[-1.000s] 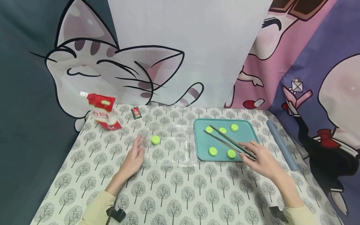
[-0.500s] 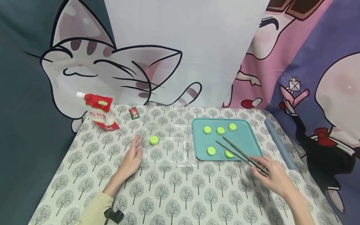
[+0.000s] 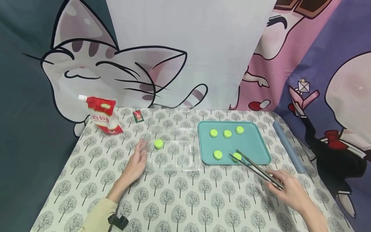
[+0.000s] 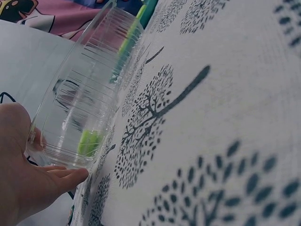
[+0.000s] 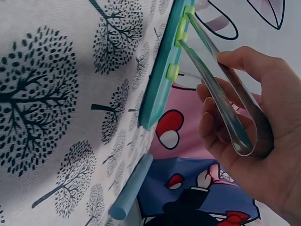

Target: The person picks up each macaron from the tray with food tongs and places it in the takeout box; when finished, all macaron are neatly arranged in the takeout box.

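Observation:
My right hand (image 3: 292,191) holds metal tongs (image 3: 261,173). Their spread tips stand on either side of a green macaron (image 3: 236,157) at the front of the teal tray (image 3: 252,143); whether they touch it I cannot tell. Several more macarons (image 3: 227,133) lie on that tray. Left of it stands a clear plastic box (image 3: 174,168), lid folded back, with one macaron (image 3: 158,143) in its left part. Against the box's left side rests my left hand (image 3: 137,163), its fingers fairly straight. In the left wrist view, fingertips (image 4: 77,176) lie along the clear wall.
A red and white spouted pouch (image 3: 105,116) stands at the back left, beside a small red and green packet (image 3: 138,116). Right of the tray lies a blue-grey rod (image 3: 288,146). Printed curtains (image 3: 220,58) hang behind the tree-patterned tablecloth (image 3: 179,196).
My right hand has drawn back toward the front right. The tongs' tips have gone from above the rear macarons to around the front right one. My left hand stays at the box.

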A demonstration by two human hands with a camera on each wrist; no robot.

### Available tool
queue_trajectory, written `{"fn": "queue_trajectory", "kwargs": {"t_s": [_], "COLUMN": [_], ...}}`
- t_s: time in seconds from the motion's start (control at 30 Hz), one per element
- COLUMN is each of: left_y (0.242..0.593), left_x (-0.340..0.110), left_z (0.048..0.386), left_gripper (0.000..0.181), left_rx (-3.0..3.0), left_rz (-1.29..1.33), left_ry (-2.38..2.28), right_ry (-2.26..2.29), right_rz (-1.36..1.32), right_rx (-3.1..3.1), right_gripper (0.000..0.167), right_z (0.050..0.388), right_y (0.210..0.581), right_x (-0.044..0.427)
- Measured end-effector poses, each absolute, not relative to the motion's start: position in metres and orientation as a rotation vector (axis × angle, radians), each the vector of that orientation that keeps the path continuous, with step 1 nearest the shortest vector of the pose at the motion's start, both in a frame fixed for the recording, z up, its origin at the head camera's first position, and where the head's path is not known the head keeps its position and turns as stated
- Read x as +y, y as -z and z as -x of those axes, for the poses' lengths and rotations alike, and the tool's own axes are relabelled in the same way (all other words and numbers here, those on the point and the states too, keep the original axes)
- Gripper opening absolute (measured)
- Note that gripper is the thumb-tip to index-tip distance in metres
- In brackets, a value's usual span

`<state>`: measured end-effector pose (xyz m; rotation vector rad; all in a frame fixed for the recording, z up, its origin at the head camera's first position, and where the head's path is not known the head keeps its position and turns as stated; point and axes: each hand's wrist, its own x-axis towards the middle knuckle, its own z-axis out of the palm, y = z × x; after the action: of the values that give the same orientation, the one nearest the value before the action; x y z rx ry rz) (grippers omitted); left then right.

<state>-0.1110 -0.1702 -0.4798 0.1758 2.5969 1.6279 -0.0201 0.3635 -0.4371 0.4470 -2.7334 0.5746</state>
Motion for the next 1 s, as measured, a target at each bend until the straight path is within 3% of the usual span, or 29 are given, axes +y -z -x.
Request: {"fn": "queue_trajectory", "kwargs": {"t_s": [0.67, 1.0], "left_y": [0.481, 0.481], "left_x": [-0.171, -0.171], "left_z": [0.111, 0.111], "left_gripper": [0.063, 0.062], "left_rx": [2.594, 2.607], "left_rz": [-0.190, -0.186], "left_ry": [-1.635, -1.633], "right_ry": [-0.521, -0.575], "right_rz": [-0.490, -0.548], "right_rx": [-2.680, -2.637], "right_gripper": [0.045, 0.045], "right_z": [0.023, 0.040], "right_y": [0.442, 0.420], "right_x": [0.369, 0.358]}}
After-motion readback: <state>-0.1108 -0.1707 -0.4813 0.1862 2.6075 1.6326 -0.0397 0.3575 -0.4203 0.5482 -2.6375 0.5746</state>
